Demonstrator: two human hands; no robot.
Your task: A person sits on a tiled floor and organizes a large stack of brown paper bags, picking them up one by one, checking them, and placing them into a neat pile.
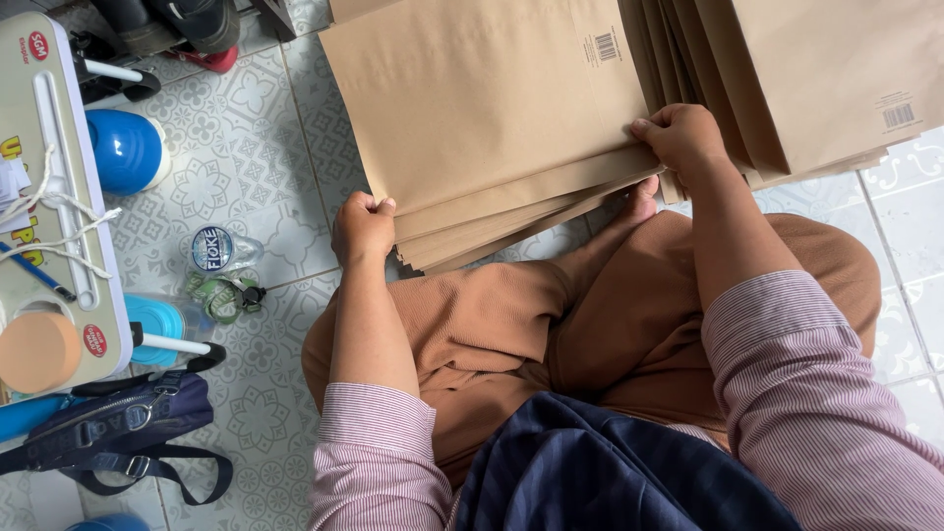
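A thick stack of large brown paper envelopes [482, 108] lies on the tiled floor in front of my crossed legs. My left hand [362, 226] is closed around the stack's near left corner. My right hand [678, 138] grips the near right edge, thumb on top of the uppermost envelope. More brown envelopes [836, 79] fan out to the right, overlapping the stack. My brown trousers and a bare foot [641, 202] show just under the stack's edge.
A small folding table [54, 206] with pens, string and a round tan lid stands at the left. On the patterned tiles beside it are a blue helmet-like object [126, 149], a plastic water bottle [218, 251], a blue cup [157, 317] and a dark blue bag [128, 423].
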